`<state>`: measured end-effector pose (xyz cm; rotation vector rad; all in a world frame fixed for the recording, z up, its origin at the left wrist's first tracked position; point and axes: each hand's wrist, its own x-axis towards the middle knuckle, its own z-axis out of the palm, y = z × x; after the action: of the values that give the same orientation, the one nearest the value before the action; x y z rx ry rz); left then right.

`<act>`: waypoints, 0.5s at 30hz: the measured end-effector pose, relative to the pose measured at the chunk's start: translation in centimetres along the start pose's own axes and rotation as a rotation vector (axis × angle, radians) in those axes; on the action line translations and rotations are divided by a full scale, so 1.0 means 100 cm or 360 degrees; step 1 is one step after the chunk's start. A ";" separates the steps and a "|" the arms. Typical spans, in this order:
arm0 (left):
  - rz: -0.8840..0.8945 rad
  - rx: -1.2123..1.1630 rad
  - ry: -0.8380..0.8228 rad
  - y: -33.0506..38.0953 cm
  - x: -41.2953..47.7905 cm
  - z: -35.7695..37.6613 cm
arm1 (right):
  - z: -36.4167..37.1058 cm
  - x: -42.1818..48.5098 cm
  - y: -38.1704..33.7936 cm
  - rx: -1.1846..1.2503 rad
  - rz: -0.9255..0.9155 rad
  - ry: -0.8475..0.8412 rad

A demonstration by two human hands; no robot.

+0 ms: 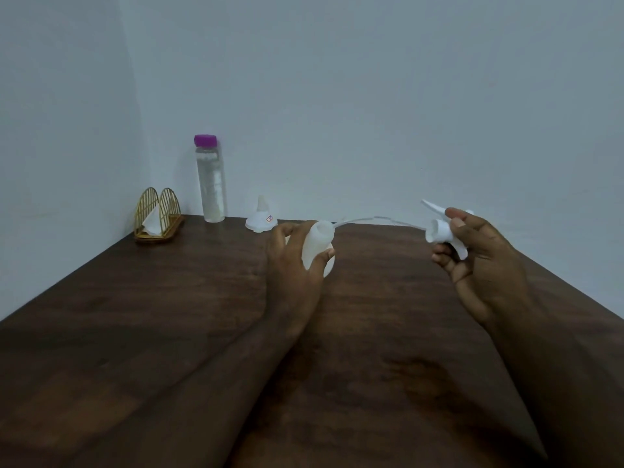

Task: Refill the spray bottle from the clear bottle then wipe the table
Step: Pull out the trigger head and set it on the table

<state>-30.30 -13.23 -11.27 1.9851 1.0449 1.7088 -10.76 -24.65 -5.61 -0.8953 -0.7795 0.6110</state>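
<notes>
Two hands: both worked above the dark wooden counter (pixel 169 315), forearms reaching in from 6 o'clock.
Left hand (pixel 293 258): fingers and thumb curled round the white spray bottle (pixel 317 244), gripping its body near the centre of the view, with the open neck tipped toward 1 o'clock.
Right hand (pixel 479 251): at 3 o'clock from the bottle and well apart from it, fingers closed on the white spray head (pixel 445 231), its nozzle pointing up toward 11 o'clock.
Dip tube (pixel 374 219): a thin clear tube ran from the spray head leftward, its far end just at the bottle's mouth.
Funnel (pixel 261 219): white, standing wide end down on the counter at 11 o'clock from the left hand, near it, spout upward.
Clear bottle (pixel 212 184): upright at 11 o'clock by the wall, purple cap (pixel 205 140) on, holding clear liquid.
Napkin holder (pixel 157 214): gold wire, farthest toward 10 o'clock in the corner, a white napkin (pixel 152 222) tucked inside.
</notes>
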 end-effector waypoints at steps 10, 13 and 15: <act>-0.0080 0.0003 -0.0013 -0.001 0.001 0.001 | -0.001 -0.003 -0.011 -0.0162 0.0041 -0.0075; -0.0068 -0.0006 -0.0003 -0.002 0.001 0.002 | -0.002 -0.003 -0.009 -0.0320 0.0009 -0.0089; -0.0065 -0.0007 0.0007 -0.002 0.001 0.002 | -0.002 -0.003 -0.010 -0.0207 0.0046 -0.0134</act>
<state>-30.22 -12.96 -11.34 1.9443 1.0749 1.6937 -10.65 -25.48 -4.98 -1.0065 -0.8913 0.6321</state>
